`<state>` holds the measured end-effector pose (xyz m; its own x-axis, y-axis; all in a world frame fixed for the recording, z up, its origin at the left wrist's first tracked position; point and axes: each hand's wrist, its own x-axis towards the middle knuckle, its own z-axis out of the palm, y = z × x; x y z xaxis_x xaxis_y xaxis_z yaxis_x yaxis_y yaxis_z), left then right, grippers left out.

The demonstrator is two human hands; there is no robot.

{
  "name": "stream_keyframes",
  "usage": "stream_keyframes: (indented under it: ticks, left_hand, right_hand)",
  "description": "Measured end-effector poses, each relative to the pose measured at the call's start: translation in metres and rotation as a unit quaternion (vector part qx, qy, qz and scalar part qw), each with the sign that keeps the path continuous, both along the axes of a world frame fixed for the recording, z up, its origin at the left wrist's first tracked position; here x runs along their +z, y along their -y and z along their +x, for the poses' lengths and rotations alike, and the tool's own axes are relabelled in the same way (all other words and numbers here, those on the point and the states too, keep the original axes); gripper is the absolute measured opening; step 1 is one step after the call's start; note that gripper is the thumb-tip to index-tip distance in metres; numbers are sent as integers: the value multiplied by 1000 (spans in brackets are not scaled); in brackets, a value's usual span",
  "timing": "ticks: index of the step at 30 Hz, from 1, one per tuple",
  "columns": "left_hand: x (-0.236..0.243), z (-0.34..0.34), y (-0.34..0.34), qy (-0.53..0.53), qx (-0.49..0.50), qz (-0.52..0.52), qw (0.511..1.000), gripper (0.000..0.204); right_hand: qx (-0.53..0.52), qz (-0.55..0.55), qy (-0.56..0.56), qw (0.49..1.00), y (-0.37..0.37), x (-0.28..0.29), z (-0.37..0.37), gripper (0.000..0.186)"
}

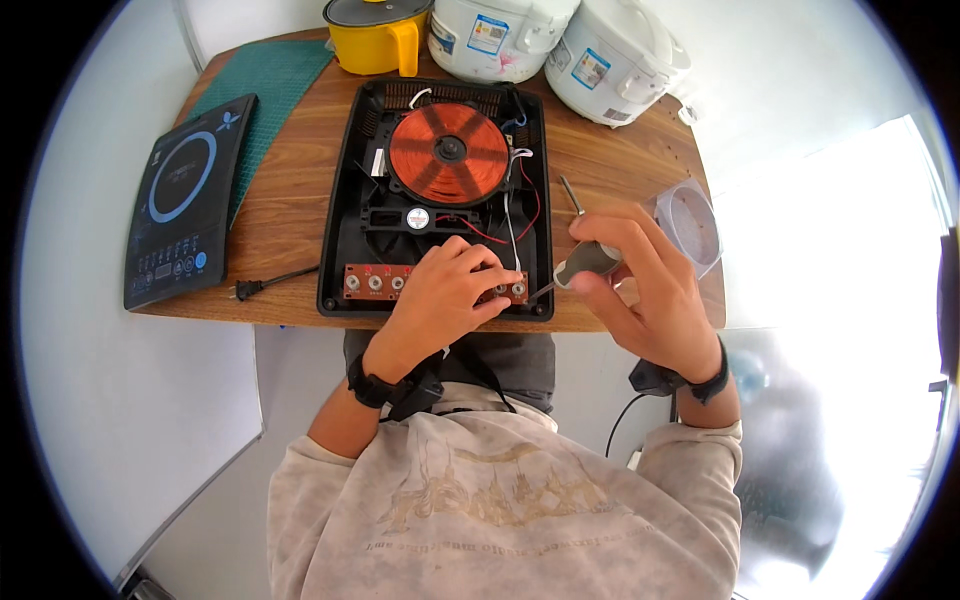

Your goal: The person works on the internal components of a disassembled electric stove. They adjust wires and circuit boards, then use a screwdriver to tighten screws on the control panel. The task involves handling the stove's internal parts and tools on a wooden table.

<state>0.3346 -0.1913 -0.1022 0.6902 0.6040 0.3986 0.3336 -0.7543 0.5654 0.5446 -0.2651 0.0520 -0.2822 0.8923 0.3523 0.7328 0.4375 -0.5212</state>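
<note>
Meanwhile, the left hand (440,290) presses fingers onto the brown control board (400,283) while the right hand (640,280) grasps a screwdriver (585,262) whose tip meets that board's right end.

Two white plastic rice cookers (505,35) (615,60), one yellow lidded pot (378,38), one opened black induction cooker base (345,200), one black glass cooktop panel (188,200), one clear plastic container (690,222).

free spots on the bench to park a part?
Bare wood lies between the glass top panel and the open cooker base, above the power plug. Another strip runs right of the base, up toward the rice cookers. Crowded: the front edge, where the left hand covers the control board and the right hand holds a screwdriver.
</note>
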Motion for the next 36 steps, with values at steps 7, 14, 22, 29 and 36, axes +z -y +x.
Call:
stream_keyframes:
  ticks: [7,14,22,29,36]
  left_hand:
    - [-7,0,-2,7,-4,-6,1000,31]
    - [-5,-7,-1,8,7,15,1000,28]
    - [-3,-12,0,-5,-5,-10,1000,30]
    - [-5,-11,-3,5,1,18,1000,28]
    - [-5,-5,-2,1,-2,3,1000,30]
  right_hand:
    - [50,-18,79,995,2,16,7,44]
    - [17,-23,85,996,-16,16,-9,39]
    - [-99,130,133,978,-33,-13,-4,41]
    - [-98,133,165,972,-25,-11,0,30]
    - [-59,71,13,996,-17,-8,-2,26]
